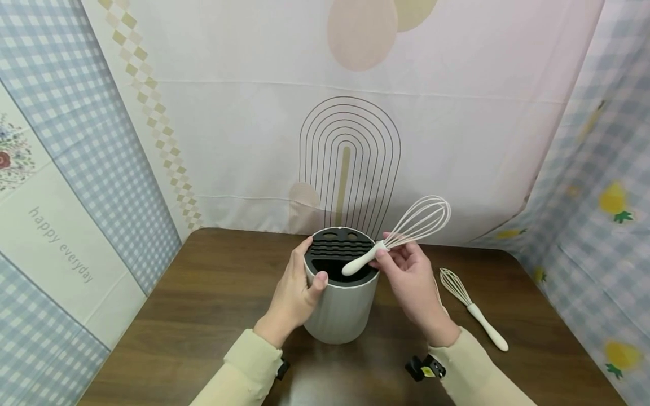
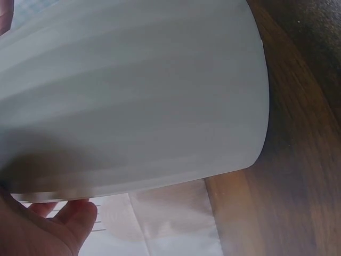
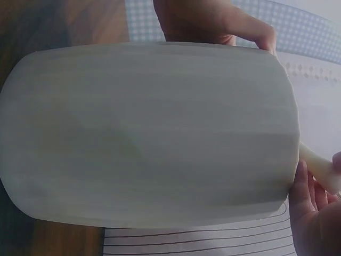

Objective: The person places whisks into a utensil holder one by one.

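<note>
A grey-white ribbed utensil holder (image 1: 339, 316) with a black slotted insert (image 1: 341, 246) stands upright on the table. My left hand (image 1: 293, 292) grips its upper left side, thumb at the front rim and fingers toward the back. In the left wrist view, its fingertips (image 2: 80, 216) lie along the holder's edge. My right hand (image 1: 410, 281) pinches a cream whisk (image 1: 361, 261) near where handle meets wires. The whisk slants, its handle end over the insert's large front opening and its wire head up to the right. Right fingers sit right at the holder's rim in the right wrist view.
A smaller cream whisk (image 1: 484, 324) lies on the brown wooden table (image 1: 203, 316) right of my right hand. A white printed cloth (image 1: 244, 141) hangs behind the table, with checked cloths (image 1: 584, 270) at both sides.
</note>
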Motion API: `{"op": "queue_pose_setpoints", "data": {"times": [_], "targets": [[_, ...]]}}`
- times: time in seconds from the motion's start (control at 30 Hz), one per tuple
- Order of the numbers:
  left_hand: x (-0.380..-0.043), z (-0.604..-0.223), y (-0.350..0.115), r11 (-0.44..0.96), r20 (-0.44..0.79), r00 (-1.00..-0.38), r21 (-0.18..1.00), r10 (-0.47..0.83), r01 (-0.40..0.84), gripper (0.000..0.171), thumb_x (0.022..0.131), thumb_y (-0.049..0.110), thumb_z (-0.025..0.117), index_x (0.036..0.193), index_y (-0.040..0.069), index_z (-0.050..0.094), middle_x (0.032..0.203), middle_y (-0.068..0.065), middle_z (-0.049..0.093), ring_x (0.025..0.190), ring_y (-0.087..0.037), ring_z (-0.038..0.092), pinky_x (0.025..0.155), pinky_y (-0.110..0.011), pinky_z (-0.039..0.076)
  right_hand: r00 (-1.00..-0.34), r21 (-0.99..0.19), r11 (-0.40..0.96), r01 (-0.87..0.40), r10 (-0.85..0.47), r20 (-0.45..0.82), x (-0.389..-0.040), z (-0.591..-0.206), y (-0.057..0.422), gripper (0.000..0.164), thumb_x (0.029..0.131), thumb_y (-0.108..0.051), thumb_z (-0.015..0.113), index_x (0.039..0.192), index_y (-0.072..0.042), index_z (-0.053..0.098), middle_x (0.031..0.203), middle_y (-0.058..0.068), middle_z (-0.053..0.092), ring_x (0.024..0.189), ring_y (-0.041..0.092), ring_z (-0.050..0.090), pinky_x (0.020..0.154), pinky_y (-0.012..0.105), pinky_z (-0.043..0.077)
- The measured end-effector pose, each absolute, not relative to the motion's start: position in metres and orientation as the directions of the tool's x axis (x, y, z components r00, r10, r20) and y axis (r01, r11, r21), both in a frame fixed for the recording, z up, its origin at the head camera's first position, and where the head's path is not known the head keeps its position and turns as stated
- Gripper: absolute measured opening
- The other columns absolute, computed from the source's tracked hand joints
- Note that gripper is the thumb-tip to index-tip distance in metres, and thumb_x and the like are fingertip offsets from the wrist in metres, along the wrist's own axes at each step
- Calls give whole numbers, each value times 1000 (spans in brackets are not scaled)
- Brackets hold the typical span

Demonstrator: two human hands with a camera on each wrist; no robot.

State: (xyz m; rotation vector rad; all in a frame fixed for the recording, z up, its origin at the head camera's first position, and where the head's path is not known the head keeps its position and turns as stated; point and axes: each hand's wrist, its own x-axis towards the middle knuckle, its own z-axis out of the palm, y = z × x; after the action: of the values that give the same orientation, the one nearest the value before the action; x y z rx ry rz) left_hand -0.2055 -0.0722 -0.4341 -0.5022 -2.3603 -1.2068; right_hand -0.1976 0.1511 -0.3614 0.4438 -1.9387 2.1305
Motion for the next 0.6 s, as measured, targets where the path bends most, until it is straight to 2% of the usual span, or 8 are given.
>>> {"op": "queue_pose_setpoints", "data": {"times": [0.17,0.6], "targets": [[-205,-434,-72,550,532,-839,670,114,499,88,85,80,26,154,25,17,151,-7,33,129,-28,43,91,-55,43,-920,-921,-31,-389,-45,390,-198,-362,147,39,92,-3,64,127,4,50,116,28,55,96,20,64,81,34,53],[-206,-435,-71,545,532,-839,674,112,500,86,87,78,28,153,25,18,150,-7,34,129,-28,43,92,-54,42,-915,-905,136,-402,-94,392,-195,-361,143,37,91,-5,67,125,1,54,110,17,62,98,18,64,83,25,51]]}}
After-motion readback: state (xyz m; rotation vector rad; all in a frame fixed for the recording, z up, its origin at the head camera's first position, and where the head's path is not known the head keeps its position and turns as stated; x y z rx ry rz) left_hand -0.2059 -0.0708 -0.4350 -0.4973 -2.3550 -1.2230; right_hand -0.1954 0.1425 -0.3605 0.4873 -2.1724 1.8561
